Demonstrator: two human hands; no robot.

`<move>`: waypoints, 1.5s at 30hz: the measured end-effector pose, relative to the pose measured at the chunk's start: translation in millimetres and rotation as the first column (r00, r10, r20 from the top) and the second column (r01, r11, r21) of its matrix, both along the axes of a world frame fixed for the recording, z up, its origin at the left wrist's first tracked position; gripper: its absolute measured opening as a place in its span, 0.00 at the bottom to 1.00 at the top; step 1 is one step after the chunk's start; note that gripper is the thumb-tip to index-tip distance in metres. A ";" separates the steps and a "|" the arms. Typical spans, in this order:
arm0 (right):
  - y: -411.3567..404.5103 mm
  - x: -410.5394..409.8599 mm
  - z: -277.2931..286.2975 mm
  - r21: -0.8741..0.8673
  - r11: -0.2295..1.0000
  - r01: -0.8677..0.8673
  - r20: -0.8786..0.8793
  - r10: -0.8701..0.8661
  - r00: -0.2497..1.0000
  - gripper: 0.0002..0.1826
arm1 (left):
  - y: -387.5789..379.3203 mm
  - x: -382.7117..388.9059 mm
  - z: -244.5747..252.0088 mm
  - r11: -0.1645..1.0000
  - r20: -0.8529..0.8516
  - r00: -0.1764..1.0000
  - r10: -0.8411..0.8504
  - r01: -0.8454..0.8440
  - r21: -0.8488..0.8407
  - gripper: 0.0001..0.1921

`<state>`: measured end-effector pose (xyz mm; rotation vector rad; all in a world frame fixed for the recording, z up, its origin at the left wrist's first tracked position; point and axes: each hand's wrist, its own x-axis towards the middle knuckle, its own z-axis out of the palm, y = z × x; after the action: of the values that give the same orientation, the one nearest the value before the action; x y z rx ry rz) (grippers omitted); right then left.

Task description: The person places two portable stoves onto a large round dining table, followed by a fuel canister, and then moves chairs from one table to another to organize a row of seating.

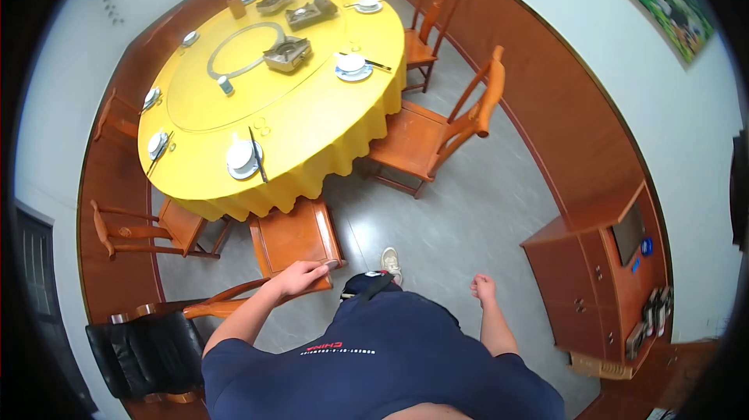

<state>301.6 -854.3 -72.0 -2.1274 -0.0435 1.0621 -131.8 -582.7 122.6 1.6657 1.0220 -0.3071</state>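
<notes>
My left hand (301, 276) is held out over the seat of a wooden chair (295, 235), with a small, flat grey object (331, 264) between thumb and fingers; its kind cannot be told. My right hand (483, 287) hangs over the grey floor at my right side, its fingers curled, and no object shows in it. Ahead stands a round table with a yellow tablecloth (304, 139). Nearest on it are a white bowl on a plate (243, 157) and black chopsticks (258, 153). A portable gas stove (288, 54) stands on the round glass turntable (199, 98).
Wooden chairs (409, 136) surround the table. A black leather armchair (143, 355) is at the lower left. On the right, a wooden cabinet (570, 285) stands by the panelled wall (526, 68). A shoe (391, 263) shows below me on the floor.
</notes>
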 end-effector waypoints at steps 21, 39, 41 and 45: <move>462.5 28.0 66.4 0.466 0.491 -0.736 -0.048 0.845 0.533 0.16 | 147.7 167.5 -7.6 0.939 -0.677 0.718 -0.160 0.322 0.120 0.22; 842.6 -159.6 78.4 0.458 0.671 -0.584 -0.268 0.730 0.629 0.24 | 252.2 103.0 -21.8 0.604 0.157 0.613 0.774 -0.790 0.105 0.13; 846.0 -157.2 72.3 0.369 0.703 -0.608 -0.241 0.704 0.668 0.21 | 310.7 73.2 -33.8 0.523 0.257 0.584 0.770 -0.809 0.269 0.14; 800.1 -146.9 62.2 0.380 0.535 -0.755 -0.114 0.837 0.536 0.19 | 474.7 -9.8 -29.3 0.193 0.421 0.410 0.809 -0.862 0.469 0.14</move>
<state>154.8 -54.2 -9.8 -1.6233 -1.0961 1.7551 -141.6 -108.0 93.3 1.3322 1.9736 0.9902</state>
